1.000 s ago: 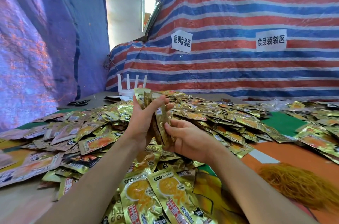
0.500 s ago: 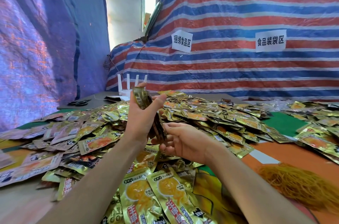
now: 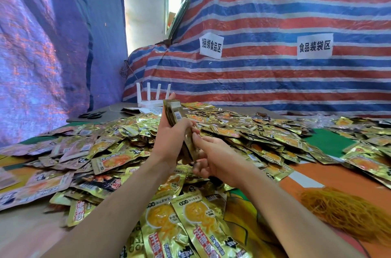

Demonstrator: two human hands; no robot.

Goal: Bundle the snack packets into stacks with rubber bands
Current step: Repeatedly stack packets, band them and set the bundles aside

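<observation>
Fingers [image 3: 184,125] of the left hand [image 3: 169,143] and right hand [image 3: 213,158] pinch the packet stack [image 3: 172,111]; slippery packets may slip out, dropping toward 6 o'clock.

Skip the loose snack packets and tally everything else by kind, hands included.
Paper signs: 2
Router: 1
Scissors: 1
Rubber band heap: 1
Held packet stack: 1
Hands: 2 (left hand, right hand)
Total: 8
</observation>
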